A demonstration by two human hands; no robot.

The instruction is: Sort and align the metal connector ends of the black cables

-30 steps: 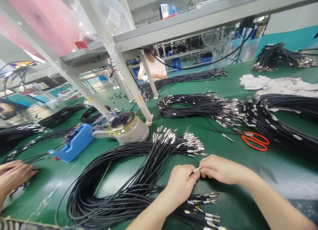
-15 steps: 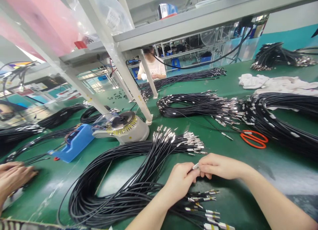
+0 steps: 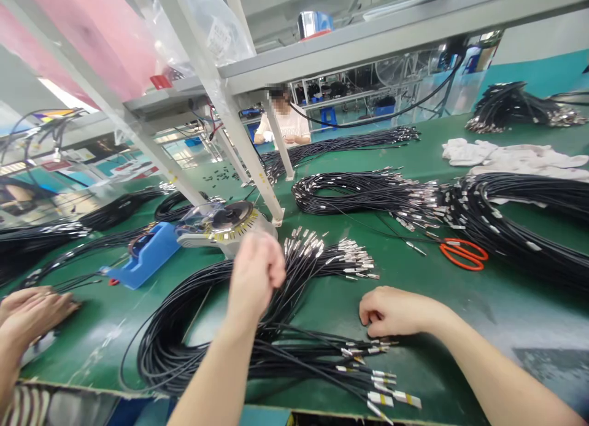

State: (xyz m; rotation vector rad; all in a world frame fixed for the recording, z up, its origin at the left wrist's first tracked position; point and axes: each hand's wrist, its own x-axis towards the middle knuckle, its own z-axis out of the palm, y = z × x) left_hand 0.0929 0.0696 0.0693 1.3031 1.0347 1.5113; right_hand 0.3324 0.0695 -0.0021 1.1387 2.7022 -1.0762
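My left hand (image 3: pixel 255 272) is lifted above the big coil of black cables (image 3: pixel 197 334), close in front of the round grey tape dispenser (image 3: pixel 221 224). I see it from the back, fingers curled shut, their contents hidden. My right hand (image 3: pixel 391 312) rests on the green table (image 3: pixel 460 315) with its fingers curled under, just above the cable ends with metal tips and yellow-white labels (image 3: pixel 381 377). Whether it pinches a cable end is hidden. A fan of silver connector tips (image 3: pixel 335 259) lies beyond both hands.
A blue tape holder (image 3: pixel 145 254) sits left of the dispenser. Orange scissors (image 3: pixel 462 254) lie to the right among more cable coils (image 3: pixel 368 193). White cloths (image 3: pixel 510 156) lie far right. Another person's hands (image 3: pixel 30 315) work at the left edge; a seated person (image 3: pixel 285 122) is at the back.
My hands have parted. The left hand let go of the connector and rose up and left toward the dispenser. The right hand sank to the table.
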